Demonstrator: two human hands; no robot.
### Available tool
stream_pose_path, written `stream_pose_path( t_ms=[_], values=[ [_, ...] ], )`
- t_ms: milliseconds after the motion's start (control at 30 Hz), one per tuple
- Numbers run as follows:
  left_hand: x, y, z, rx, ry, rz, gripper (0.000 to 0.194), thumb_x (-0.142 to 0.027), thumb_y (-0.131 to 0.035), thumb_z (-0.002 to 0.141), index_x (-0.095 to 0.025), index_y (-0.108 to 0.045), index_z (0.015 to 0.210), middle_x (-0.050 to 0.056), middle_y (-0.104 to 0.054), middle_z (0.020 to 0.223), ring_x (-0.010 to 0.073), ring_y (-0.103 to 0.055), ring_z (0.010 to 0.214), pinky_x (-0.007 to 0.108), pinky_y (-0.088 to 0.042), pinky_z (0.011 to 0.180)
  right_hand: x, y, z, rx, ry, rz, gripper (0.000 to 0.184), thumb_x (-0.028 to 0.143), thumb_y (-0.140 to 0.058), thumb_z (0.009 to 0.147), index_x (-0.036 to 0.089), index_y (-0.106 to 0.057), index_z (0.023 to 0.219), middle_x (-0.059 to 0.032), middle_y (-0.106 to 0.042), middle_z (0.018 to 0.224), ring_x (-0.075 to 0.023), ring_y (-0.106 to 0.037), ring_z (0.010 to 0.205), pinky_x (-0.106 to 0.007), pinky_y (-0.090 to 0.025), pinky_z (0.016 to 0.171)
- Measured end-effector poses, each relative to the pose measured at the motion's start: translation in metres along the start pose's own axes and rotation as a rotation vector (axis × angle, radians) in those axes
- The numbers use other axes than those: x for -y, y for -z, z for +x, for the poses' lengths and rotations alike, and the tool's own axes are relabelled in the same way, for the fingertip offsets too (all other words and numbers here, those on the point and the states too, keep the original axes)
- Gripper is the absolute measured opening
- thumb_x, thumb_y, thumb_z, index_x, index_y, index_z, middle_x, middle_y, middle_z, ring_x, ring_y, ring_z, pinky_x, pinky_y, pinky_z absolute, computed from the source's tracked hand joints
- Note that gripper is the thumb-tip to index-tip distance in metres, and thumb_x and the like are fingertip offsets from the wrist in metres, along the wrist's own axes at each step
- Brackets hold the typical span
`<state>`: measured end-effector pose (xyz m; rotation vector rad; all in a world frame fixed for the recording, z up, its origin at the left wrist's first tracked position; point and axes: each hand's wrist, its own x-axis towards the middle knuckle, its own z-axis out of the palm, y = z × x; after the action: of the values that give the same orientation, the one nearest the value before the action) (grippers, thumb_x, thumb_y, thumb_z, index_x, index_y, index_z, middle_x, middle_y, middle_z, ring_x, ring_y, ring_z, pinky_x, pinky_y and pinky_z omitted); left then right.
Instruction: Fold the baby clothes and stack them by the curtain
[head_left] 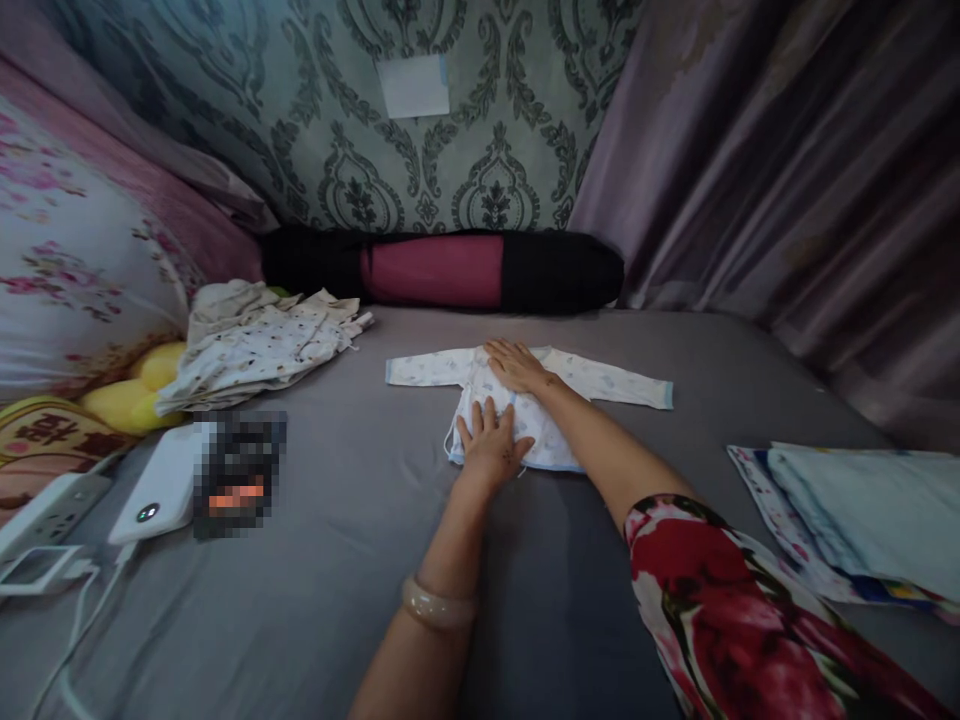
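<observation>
A small white baby shirt (551,437) with pale blue prints and blue edging lies spread on the grey bed sheet (337,600), both sleeves stretched out sideways. My left hand (493,443) rests flat on the lower front of the shirt, fingers spread. Higher up, near the neckline, my right hand (516,366) presses flat on the cloth with its fingers stretched out. Thin ties show at the shirt's left side and lower hem. Part of the shirt's front is hidden under my hands and right forearm.
Crumpled printed clothes (262,345) and yellow plush (139,390) lie at the left. Nearer are a white power bank (161,485), a power strip (56,515) and cables. Folded cloths (870,510) lie at the right. A black and maroon bolster (435,270) lines the wall.
</observation>
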<state>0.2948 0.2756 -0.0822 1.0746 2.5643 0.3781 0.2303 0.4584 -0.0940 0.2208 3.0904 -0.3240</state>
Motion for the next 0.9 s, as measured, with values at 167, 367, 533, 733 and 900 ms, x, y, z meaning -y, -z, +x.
stream_pose_path(
  t_ms=[167, 367, 533, 733, 900],
  values=[
    [0.0, 0.004, -0.002, 0.011, -0.011, -0.006, 0.068, -0.054, -0.04, 0.091, -0.021, -0.029, 0.149, 0.016, -0.011, 0.161, 0.0389, -0.002, 0.147, 0.066, -0.009, 0.113, 0.001, 0.011, -0.008, -0.086, -0.065, 0.149, 0.059, 0.035, -0.015, 0.098, 0.014, -0.027, 0.152, -0.0049, -0.023, 0.159, -0.0177, -0.016, 0.147, -0.039, -0.011, 0.12],
    [-0.002, 0.007, -0.004, 0.013, -0.015, -0.02, 0.068, -0.052, -0.039, 0.091, -0.018, -0.03, 0.149, 0.017, -0.011, 0.16, 0.0393, -0.002, 0.147, 0.065, -0.008, 0.113, 0.002, 0.007, -0.062, -0.234, -0.312, 0.074, 0.061, 0.033, -0.024, 0.096, 0.004, -0.028, 0.149, -0.0153, -0.023, 0.158, -0.0257, -0.016, 0.147, -0.041, -0.015, 0.119],
    [-0.002, 0.006, -0.005, 0.004, -0.012, -0.02, 0.067, -0.053, -0.04, 0.09, -0.02, -0.031, 0.148, 0.016, -0.012, 0.161, 0.0392, -0.003, 0.147, 0.065, -0.008, 0.113, -0.002, -0.007, -0.089, -0.102, -0.415, 0.009, 0.065, 0.04, -0.021, 0.098, -0.002, -0.029, 0.147, -0.0221, -0.023, 0.156, -0.0313, -0.017, 0.146, -0.045, -0.014, 0.118],
    [0.001, 0.007, -0.006, 0.008, -0.018, -0.002, 0.068, -0.055, -0.04, 0.091, -0.021, -0.031, 0.149, 0.016, -0.012, 0.161, 0.0382, -0.003, 0.147, 0.063, -0.008, 0.114, -0.021, -0.005, -0.061, -0.129, -0.454, -0.024, 0.066, 0.04, -0.017, 0.098, -0.001, -0.027, 0.149, -0.0201, -0.021, 0.157, -0.0291, -0.016, 0.146, -0.046, -0.01, 0.118],
    [0.002, 0.005, -0.004, 0.019, -0.021, -0.002, 0.07, -0.056, -0.041, 0.09, -0.02, -0.03, 0.15, 0.016, -0.01, 0.161, 0.0382, -0.001, 0.147, 0.063, -0.006, 0.114, -0.026, -0.008, -0.052, -0.191, -0.47, -0.04, 0.066, 0.039, -0.018, 0.098, -0.002, -0.029, 0.147, -0.0205, -0.026, 0.156, -0.0296, -0.02, 0.145, -0.047, -0.012, 0.117]
  ],
)
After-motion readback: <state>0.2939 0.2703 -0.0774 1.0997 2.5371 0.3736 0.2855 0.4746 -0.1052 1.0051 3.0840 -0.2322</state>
